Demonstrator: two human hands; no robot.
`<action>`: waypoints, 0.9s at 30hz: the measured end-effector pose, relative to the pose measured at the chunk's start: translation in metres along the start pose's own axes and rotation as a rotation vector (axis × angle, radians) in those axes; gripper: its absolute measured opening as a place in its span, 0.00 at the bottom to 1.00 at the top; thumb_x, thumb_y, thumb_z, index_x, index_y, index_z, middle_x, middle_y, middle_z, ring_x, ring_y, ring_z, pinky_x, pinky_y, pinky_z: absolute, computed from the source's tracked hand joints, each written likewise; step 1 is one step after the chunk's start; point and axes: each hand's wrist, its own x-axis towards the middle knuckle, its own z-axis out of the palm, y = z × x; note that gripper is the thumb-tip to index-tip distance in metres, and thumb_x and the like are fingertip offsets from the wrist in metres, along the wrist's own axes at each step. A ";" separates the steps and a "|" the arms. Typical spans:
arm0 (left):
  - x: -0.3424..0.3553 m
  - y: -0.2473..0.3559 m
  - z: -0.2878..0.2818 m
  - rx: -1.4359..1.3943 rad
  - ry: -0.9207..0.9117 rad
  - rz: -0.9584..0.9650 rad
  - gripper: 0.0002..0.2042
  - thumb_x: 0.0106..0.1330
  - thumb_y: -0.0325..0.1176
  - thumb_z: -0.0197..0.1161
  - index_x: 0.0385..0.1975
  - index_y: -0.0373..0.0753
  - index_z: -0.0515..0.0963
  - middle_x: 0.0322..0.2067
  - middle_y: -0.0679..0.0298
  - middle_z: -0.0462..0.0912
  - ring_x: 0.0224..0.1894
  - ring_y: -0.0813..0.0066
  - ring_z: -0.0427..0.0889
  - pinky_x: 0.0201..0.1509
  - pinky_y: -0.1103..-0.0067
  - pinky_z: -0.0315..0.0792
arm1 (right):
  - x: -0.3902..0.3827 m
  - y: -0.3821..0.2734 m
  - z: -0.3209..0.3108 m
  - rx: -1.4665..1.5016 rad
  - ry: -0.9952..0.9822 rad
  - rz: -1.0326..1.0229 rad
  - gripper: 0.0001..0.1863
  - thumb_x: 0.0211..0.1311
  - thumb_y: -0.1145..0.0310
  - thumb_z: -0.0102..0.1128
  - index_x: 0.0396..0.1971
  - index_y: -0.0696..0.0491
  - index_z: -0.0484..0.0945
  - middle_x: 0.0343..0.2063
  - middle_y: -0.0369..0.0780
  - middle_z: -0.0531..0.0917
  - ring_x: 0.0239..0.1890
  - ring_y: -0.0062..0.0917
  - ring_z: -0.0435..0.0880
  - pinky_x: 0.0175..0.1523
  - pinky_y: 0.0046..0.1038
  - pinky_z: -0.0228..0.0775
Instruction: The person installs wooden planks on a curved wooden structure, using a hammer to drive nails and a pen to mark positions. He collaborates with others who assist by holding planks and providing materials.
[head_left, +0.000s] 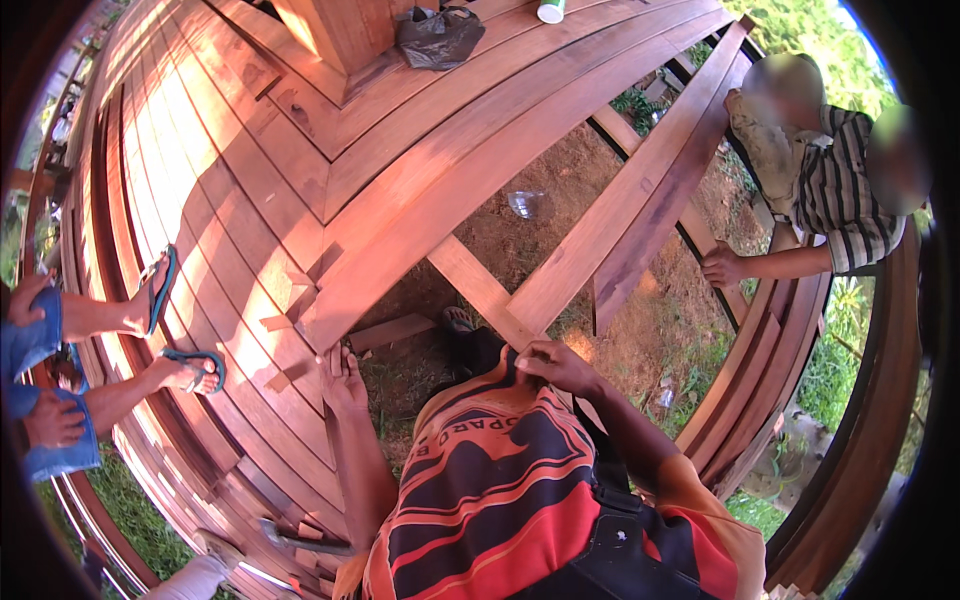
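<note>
My left hand [342, 378] is at the near end of a wide reddish deck board [480, 155], fingers slightly bent and apart, fingertips touching its edge. My right hand [550, 368] has its fingers curled at the near end of a narrower plank [610, 205] that lies across the open framing, resting near a cross beam [465, 280]. A darker board [655, 235] runs beside that plank. Below, bare soil [420, 290] shows with a short wood offcut [390, 330]. A foot in a sandal is partly visible down in the gap.
Laid decking [230, 200] fills the left, with a hammer [300, 535]. A person's sandalled feet [185, 370] stand there; another shoe shows below. People crouch at right, one hand [720, 265] on the frame. A post [330, 30], black bag [440, 40] and green cylinder [550, 10] sit at top.
</note>
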 end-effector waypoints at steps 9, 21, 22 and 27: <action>-0.106 -0.010 -0.042 -0.259 -0.177 -0.054 0.20 0.79 0.43 0.53 0.59 0.34 0.72 0.55 0.54 0.82 0.53 0.64 0.82 0.61 0.70 0.77 | -0.045 0.018 -0.030 -0.280 0.335 -0.140 0.10 0.72 0.65 0.60 0.38 0.57 0.80 0.24 0.32 0.79 0.24 0.13 0.75 0.29 0.21 0.68; -0.184 -0.033 -0.052 -0.405 0.140 -0.197 0.14 0.77 0.38 0.57 0.53 0.36 0.75 0.47 0.58 0.85 0.47 0.68 0.85 0.54 0.72 0.80 | -0.037 -0.075 0.049 -0.643 0.439 -0.481 0.10 0.70 0.74 0.58 0.48 0.57 0.80 0.32 0.38 0.82 0.30 0.21 0.79 0.38 0.23 0.73; -0.180 -0.031 -0.050 -0.402 0.147 -0.174 0.13 0.77 0.37 0.57 0.53 0.36 0.75 0.46 0.58 0.85 0.47 0.68 0.85 0.53 0.72 0.80 | -0.048 -0.128 0.071 -0.577 0.541 -0.510 0.11 0.69 0.75 0.59 0.48 0.57 0.80 0.34 0.38 0.82 0.32 0.23 0.79 0.40 0.24 0.74; -0.168 -0.017 -0.049 -0.398 0.145 -0.099 0.14 0.77 0.36 0.57 0.55 0.35 0.75 0.46 0.58 0.86 0.46 0.69 0.85 0.52 0.73 0.81 | -0.067 -0.323 0.154 -0.392 -0.077 -1.547 0.09 0.69 0.75 0.59 0.47 0.57 0.80 0.32 0.37 0.82 0.32 0.21 0.79 0.39 0.23 0.73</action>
